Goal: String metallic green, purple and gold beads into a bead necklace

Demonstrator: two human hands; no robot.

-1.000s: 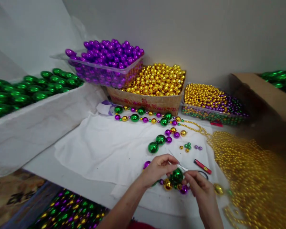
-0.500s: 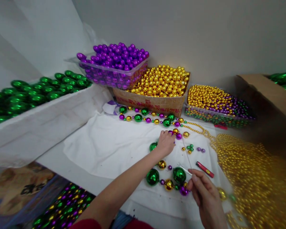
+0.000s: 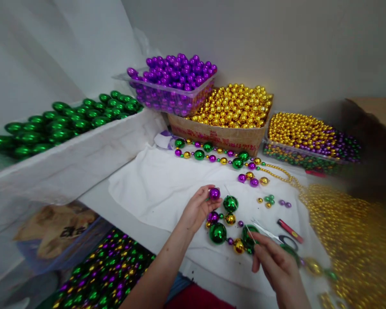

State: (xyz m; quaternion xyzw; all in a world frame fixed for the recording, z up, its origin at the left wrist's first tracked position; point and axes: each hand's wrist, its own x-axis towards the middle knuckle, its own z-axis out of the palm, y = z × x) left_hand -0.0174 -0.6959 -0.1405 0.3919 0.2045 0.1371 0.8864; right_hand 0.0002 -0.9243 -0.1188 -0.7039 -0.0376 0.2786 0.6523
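Note:
My left hand (image 3: 196,210) pinches a purple bead (image 3: 214,193) between fingertips, lifted just above the white cloth (image 3: 154,189). My right hand (image 3: 272,262) is closed around a thin needle or wire (image 3: 248,231) at the end of a partly strung strand (image 3: 227,229) of green, gold and purple beads lying below the left hand. A loose green bead (image 3: 230,203) sits right of the purple one. A longer finished strand (image 3: 212,154) lies along the boxes.
Purple beads fill a clear tub (image 3: 173,88), gold beads a cardboard box (image 3: 225,135), small mixed beads a tray (image 3: 309,141). Big green beads (image 3: 61,122) lie on the left. Gold strands (image 3: 350,240) pile up at right. Scissors (image 3: 276,236) and a red lighter (image 3: 290,231) lie nearby.
My left hand drew back from the loose beads near the long strand, now holding a purple bead closer to the strand. The view shifted left; the right hand barely moved.

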